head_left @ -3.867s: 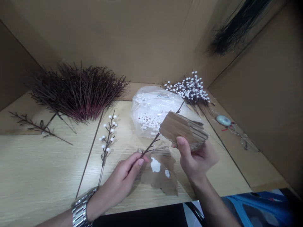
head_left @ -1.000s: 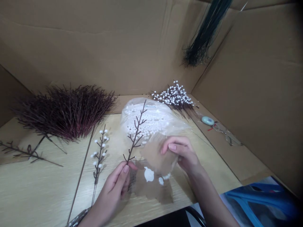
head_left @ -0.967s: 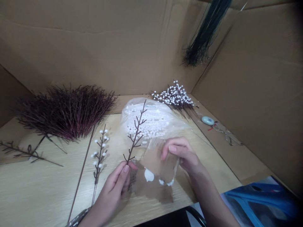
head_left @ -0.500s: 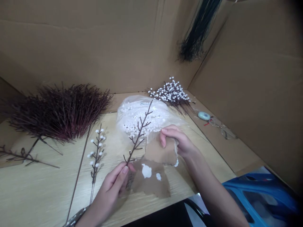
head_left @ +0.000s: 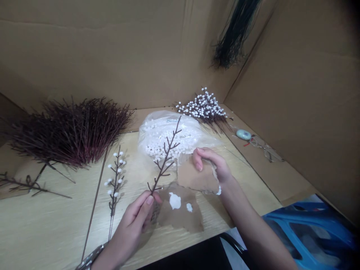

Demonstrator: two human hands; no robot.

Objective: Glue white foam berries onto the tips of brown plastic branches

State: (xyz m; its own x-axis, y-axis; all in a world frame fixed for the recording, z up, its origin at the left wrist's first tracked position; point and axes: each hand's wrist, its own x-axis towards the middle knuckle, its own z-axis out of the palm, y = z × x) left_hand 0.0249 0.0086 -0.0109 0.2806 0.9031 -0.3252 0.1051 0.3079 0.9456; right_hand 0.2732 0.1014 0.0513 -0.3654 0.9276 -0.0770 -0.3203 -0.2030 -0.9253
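Note:
Between thumb and fingers, my left hand pinches the base of a bare brown artificial twig, which slants up and to the right. My right hand is closed on a torn piece of cardboard with white matter along its right edge. Below it, on the table, lies another torn cardboard piece bearing two white blobs. Behind the twig sits a clear plastic bag of small white berries. A twig with white berries lies left of my left hand.
A big heap of dark brown twigs covers the back left. At the back right is a pile of white-berried twigs. A light-blue oval object and glasses lie on the right. Dark strands hang above; cardboard walls enclose the table.
My right hand has moved slightly right with its cardboard piece, which now sits more turned and further from the twig. My left hand holds the twig almost unmoved.

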